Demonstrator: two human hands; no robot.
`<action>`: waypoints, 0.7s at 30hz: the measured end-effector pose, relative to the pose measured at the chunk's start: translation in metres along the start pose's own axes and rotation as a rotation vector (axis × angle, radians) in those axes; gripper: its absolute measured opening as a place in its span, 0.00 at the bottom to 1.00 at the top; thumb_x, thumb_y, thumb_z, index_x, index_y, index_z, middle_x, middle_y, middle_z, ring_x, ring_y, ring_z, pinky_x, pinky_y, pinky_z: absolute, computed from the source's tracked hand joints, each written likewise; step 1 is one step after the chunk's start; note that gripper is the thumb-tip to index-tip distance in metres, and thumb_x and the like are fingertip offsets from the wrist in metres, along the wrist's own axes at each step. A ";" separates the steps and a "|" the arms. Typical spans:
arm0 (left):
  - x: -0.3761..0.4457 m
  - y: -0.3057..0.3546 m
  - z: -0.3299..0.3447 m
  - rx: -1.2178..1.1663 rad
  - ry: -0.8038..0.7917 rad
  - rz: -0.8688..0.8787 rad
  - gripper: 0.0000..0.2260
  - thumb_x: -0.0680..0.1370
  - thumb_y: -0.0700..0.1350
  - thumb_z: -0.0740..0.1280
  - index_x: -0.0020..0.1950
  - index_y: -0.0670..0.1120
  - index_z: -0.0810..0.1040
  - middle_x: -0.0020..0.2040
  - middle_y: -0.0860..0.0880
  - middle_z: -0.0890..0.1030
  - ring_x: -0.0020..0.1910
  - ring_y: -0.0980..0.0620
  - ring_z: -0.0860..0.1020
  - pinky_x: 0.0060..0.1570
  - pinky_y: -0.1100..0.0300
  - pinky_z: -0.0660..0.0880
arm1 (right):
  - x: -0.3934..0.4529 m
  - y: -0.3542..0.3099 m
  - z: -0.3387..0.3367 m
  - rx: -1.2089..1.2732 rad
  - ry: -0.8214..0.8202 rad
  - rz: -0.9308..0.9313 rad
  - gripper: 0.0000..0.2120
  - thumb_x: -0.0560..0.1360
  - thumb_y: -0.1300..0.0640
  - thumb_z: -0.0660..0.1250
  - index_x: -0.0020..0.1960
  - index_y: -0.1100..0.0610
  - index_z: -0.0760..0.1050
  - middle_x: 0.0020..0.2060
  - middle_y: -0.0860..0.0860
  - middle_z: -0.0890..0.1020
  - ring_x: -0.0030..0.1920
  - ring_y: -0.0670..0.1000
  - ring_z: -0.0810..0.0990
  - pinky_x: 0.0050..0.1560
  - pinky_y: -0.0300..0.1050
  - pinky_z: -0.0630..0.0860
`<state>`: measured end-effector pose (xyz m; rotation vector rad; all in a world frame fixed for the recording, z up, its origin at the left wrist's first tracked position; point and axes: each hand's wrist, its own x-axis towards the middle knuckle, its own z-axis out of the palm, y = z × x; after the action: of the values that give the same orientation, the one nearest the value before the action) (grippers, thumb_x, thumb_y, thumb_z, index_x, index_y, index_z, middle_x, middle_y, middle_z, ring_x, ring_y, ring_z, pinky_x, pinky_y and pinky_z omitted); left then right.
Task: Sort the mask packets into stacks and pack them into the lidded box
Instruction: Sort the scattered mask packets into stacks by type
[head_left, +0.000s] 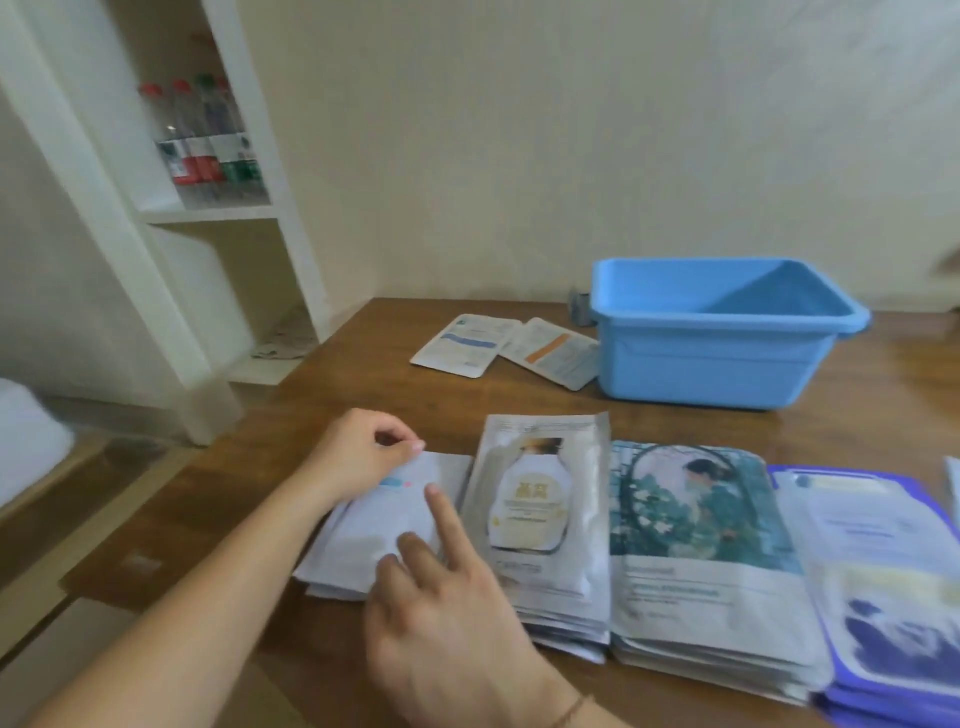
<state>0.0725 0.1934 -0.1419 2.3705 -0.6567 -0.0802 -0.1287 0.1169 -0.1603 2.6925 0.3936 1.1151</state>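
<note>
Brown wooden table (395, 395) carries four sorted stacks of mask packets along its near edge. Leftmost: white packet stack (387, 525) with a small blue-and-pink mark near the top, text unreadable. Left hand (363, 457) sits at that stack's far-left corner, thumb and forefinger pinching the top packet's corner. Right hand (447, 613) comes in from the near edge, index finger extended and pressing on the top white packet, other fingers loosely bent on it; a thin band shows at the wrist. So the hands are apart, both on the same stack. Next right, touching: silver foil packet stack (545, 519), top packet shows a white bottle graphic with a gold label, characters too blurred to read. Then a stack of teal packets with a painted figure among white flowers (696, 545), grey print lines underneath, illegible. Far right, cut by the frame: purple-bordered packet stack (883, 582), label blurred. Toward the far edge, two loose white packets lie back-side up: one with a blue stripe (462, 344), one with an orange stripe (553, 353), fine print unreadable. Just beside the orange one stands the open light-blue plastic tub (717, 358), no packets visible inside. Off the table's left, white shelving (156, 218) holds clear bottles with red and green caps and labels (208, 140), brand not legible.
</note>
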 end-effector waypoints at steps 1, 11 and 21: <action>0.001 0.005 0.002 0.049 0.044 0.037 0.08 0.73 0.44 0.75 0.39 0.56 0.82 0.43 0.54 0.83 0.48 0.53 0.81 0.54 0.54 0.76 | -0.003 0.003 -0.004 0.026 0.046 0.042 0.11 0.68 0.63 0.62 0.33 0.52 0.79 0.28 0.54 0.73 0.35 0.55 0.77 0.67 0.66 0.67; -0.027 0.182 0.045 0.000 -0.026 0.535 0.04 0.71 0.56 0.71 0.45 0.61 0.80 0.49 0.65 0.80 0.51 0.72 0.73 0.53 0.67 0.68 | -0.093 0.172 -0.104 0.200 0.201 0.396 0.07 0.75 0.53 0.68 0.46 0.56 0.83 0.46 0.50 0.84 0.49 0.54 0.81 0.55 0.51 0.75; -0.106 0.348 0.192 0.312 -0.452 0.866 0.30 0.75 0.62 0.67 0.73 0.49 0.68 0.72 0.52 0.69 0.72 0.53 0.65 0.72 0.58 0.60 | -0.265 0.287 -0.146 -0.082 -0.681 0.899 0.40 0.70 0.29 0.35 0.72 0.47 0.63 0.74 0.44 0.64 0.74 0.50 0.62 0.67 0.54 0.65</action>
<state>-0.2152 -0.0958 -0.0862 2.1414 -1.9710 -0.1384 -0.3653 -0.2266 -0.1528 2.9604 -1.0117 0.2273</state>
